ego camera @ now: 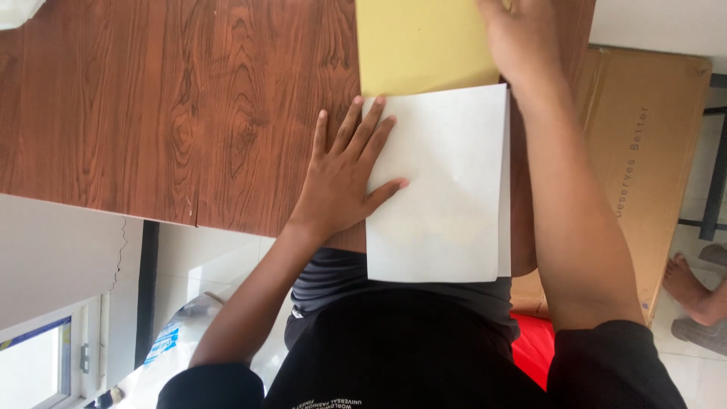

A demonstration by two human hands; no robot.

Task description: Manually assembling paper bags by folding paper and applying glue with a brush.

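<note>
A folded white sheet of paper [447,189] lies on the brown wooden table [174,113], its near end hanging over the table's front edge above my lap. My left hand [344,170] lies flat with spread fingers on the sheet's left edge, pressing it down. A yellow sheet or envelope [416,45] lies just beyond the white paper. My right hand [522,34] rests at the yellow sheet's right edge near the top of the view; its fingers are cut off by the frame.
A flat brown cardboard box [651,151] leans beside the table on the right. Another person's bare foot [693,284] is on the tiled floor at far right. A plastic bag [178,333] sits on the floor at lower left. A red object [534,344] shows by my hip.
</note>
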